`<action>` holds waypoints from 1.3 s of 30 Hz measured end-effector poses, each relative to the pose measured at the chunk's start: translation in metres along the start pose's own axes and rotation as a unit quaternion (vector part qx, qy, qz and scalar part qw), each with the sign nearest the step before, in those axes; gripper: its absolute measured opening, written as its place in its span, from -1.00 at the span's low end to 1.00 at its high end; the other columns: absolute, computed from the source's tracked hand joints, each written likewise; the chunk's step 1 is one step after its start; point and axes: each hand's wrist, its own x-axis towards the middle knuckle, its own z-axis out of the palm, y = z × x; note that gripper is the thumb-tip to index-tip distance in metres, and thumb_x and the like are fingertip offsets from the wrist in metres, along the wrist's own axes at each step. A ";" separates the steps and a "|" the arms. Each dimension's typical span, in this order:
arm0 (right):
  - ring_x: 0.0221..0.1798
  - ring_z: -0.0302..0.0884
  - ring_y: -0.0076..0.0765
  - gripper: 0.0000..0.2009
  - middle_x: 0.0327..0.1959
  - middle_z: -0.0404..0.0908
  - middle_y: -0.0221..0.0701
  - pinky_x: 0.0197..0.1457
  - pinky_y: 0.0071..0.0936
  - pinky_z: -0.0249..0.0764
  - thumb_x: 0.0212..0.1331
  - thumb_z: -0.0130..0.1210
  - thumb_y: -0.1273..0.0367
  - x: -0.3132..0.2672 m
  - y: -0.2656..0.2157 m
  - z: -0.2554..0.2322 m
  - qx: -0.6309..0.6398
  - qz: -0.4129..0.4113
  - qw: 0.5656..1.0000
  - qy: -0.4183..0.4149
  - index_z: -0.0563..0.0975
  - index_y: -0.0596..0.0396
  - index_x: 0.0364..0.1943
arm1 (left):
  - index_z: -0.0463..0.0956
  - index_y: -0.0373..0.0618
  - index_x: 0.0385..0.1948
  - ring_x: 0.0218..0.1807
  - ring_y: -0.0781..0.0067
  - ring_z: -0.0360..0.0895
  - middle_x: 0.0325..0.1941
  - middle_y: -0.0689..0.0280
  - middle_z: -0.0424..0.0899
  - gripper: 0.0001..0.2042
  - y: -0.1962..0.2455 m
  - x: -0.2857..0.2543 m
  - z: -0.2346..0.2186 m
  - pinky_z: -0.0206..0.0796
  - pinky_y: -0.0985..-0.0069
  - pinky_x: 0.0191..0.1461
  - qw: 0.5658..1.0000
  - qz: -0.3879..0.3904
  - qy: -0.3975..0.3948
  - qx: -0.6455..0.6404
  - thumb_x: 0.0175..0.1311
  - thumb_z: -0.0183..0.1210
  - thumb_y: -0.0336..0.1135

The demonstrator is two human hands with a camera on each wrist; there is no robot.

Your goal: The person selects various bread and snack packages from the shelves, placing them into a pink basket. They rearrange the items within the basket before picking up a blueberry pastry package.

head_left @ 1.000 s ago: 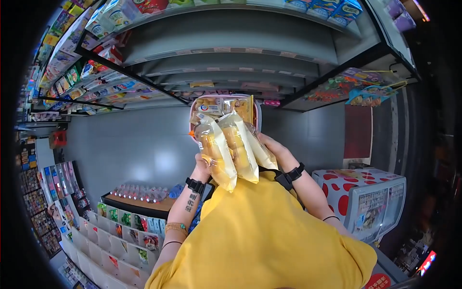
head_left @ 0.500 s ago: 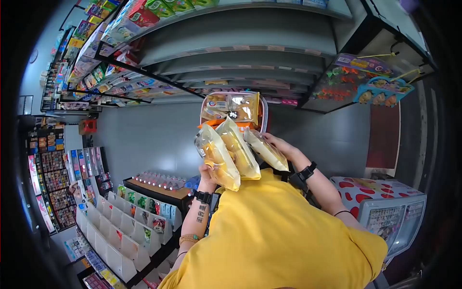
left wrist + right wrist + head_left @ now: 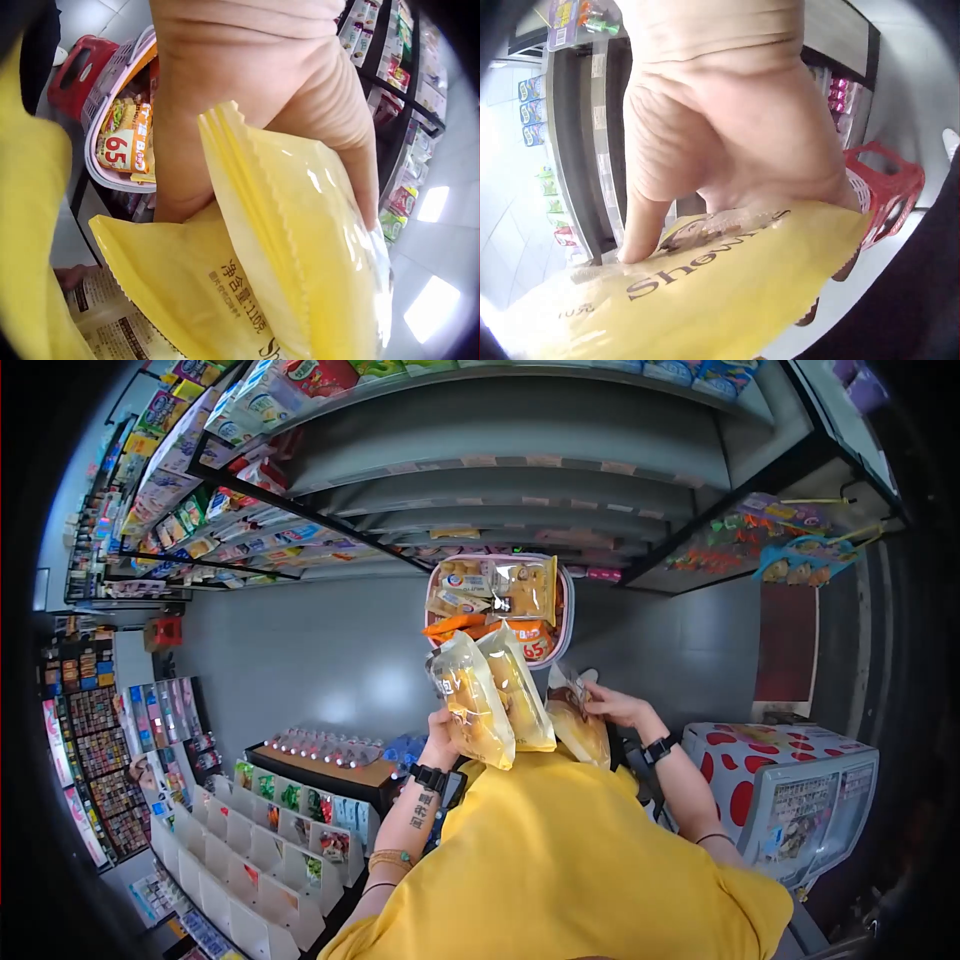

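My left hand grips two yellow bread packs, an outer one and an inner one, side by side in front of the yellow shirt. In the left wrist view their crimped yellow ends stick out below the palm. A third bread pack is pinched in my right hand, thumb on its printed face in the right wrist view. Just beyond the packs stands a pink basket, filled with other packaged breads and an orange pack marked 65.
Grey shelves rise ahead, with hanging toys on their right end. A spotted freezer is at my right, a white snack rack and a row of bottles at my left. A red stool is under the basket.
The right-hand pack has moved away from the other two, to the right and toward my body, and tilted to show its printed side. More of the basket's contents shows.
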 end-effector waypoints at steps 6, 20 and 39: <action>0.52 0.12 -0.46 0.05 0.54 0.18 -0.50 0.56 -0.38 0.06 0.20 0.33 0.04 -0.024 0.067 -0.001 0.057 -0.083 0.991 0.091 -0.15 -0.02 0.61 | 0.34 -0.34 0.31 0.22 -0.07 0.59 0.25 -0.06 0.58 -0.28 0.037 0.014 0.004 0.43 -0.01 0.35 0.992 -0.126 0.001 -0.025 0.03 0.39 -0.35; 0.53 0.22 -0.24 -0.17 0.48 0.26 -0.34 0.55 -0.23 0.17 0.19 0.23 0.58 0.001 0.102 -0.074 0.365 -0.203 0.889 0.189 0.07 0.04 0.54 | 0.36 -0.30 0.32 0.23 -0.13 0.56 0.26 -0.01 0.59 -0.22 -0.045 0.061 -0.106 0.38 -0.04 0.39 0.971 -0.139 0.193 0.023 -0.12 0.34 -0.37; -0.04 0.67 -0.37 -0.32 -0.03 0.66 -0.25 0.00 -0.37 0.65 0.11 0.38 0.54 0.117 0.284 -0.142 0.239 -0.066 0.749 0.614 0.27 0.20 0.31 | 0.24 -0.27 0.39 0.36 0.30 0.43 0.32 0.21 0.52 -0.12 -0.086 0.154 -0.125 0.18 0.31 0.48 0.888 -0.382 0.148 0.207 -0.06 0.54 -0.47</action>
